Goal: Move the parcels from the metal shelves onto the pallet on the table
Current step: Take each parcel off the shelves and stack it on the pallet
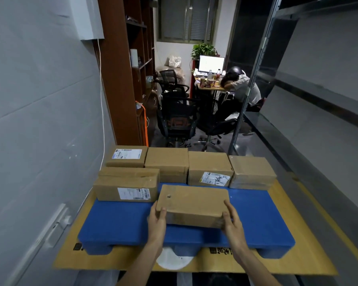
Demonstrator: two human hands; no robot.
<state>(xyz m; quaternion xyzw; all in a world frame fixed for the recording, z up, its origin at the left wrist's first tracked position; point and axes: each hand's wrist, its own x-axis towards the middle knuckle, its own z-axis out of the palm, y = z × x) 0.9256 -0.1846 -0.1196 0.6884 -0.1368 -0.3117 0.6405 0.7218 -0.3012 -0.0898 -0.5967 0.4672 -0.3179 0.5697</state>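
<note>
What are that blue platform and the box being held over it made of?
The blue pallet looks like moulded plastic: one even colour, matte, with rounded corners and feet. The held parcel, gripped at its ends by the left hand and right hand, looks like plain brown cardboard, dull, with glossy clear tape on its near face.

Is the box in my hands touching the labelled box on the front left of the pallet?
Cannot tell. In the head view the held box has its far left corner right at the labelled box, with no clear gap and no clear contact.
</note>
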